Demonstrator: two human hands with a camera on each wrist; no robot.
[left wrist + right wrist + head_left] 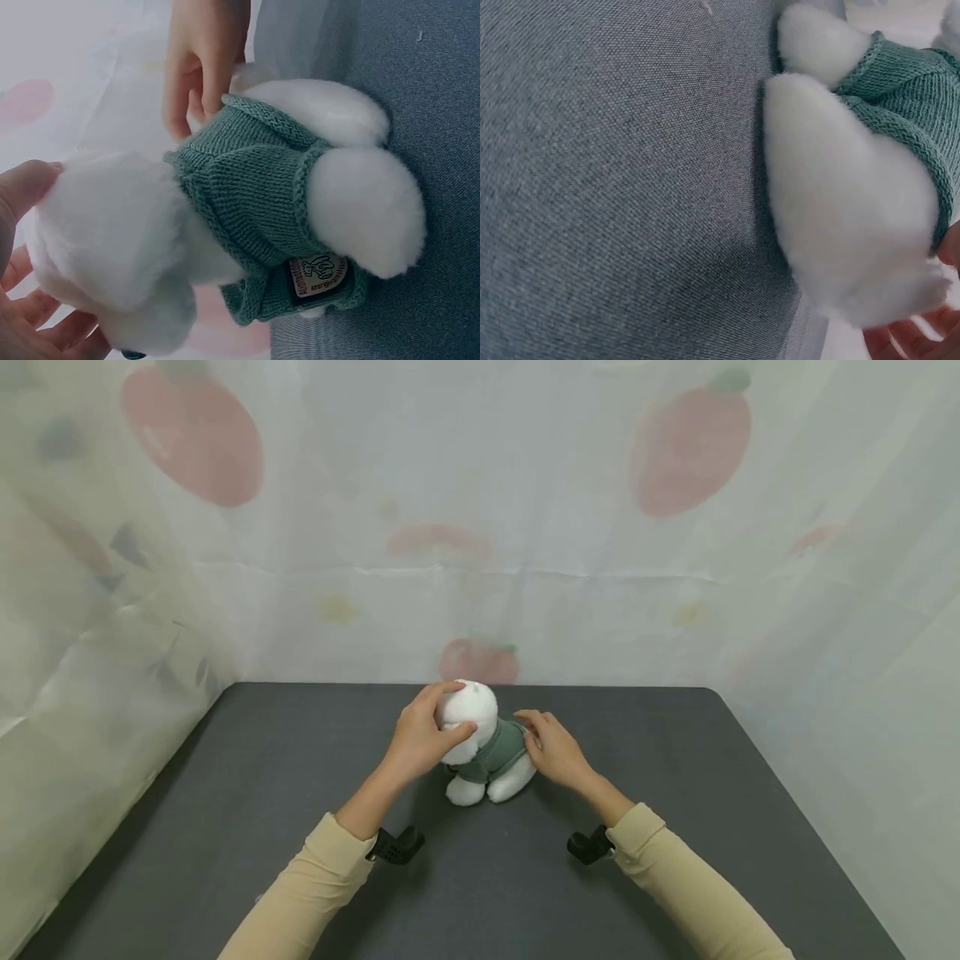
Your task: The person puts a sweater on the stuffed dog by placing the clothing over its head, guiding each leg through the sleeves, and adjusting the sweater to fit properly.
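White plush toy (480,747) in a green knitted sweater (500,748) stands mid-bench (675,827) (legs toward the camera). Left hand (417,742) curls around its head; right hand (552,747) lies with fingers nearly straight against its sweatered back. Sweater looks fully on; toy not lifted.

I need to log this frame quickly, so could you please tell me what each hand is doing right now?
Left hand: grips the head of the plush toy.
Right hand: fingers rest on the toy's green sweater; whether it grips cannot be told.
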